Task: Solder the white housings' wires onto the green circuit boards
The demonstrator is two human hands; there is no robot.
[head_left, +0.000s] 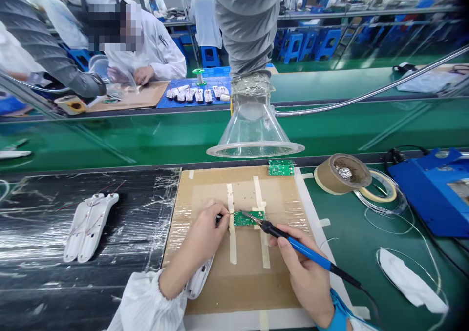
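My right hand (306,272) grips the blue handle of a soldering iron (293,243), its metal tip slanting left over a small green circuit board (249,218). The board lies on brown cardboard between strips of masking tape. At the board's left edge, my left hand (210,226) is closed in a pinch on what looks like a thin wire, with a small dark part showing between the fingers. Below my left wrist lies a white plastic shell (200,278), partly covered by the forearm. Whether the iron's tip touches the board, I cannot tell.
A clear fume hood (255,131) hangs above the cardboard. Another green board (281,167) lies at its back edge. To the right are a tape roll (342,174), solder wire (388,223), a white cloth (410,279) and a blue station (436,194). White shells (90,228) lie left; a co-worker sits opposite.
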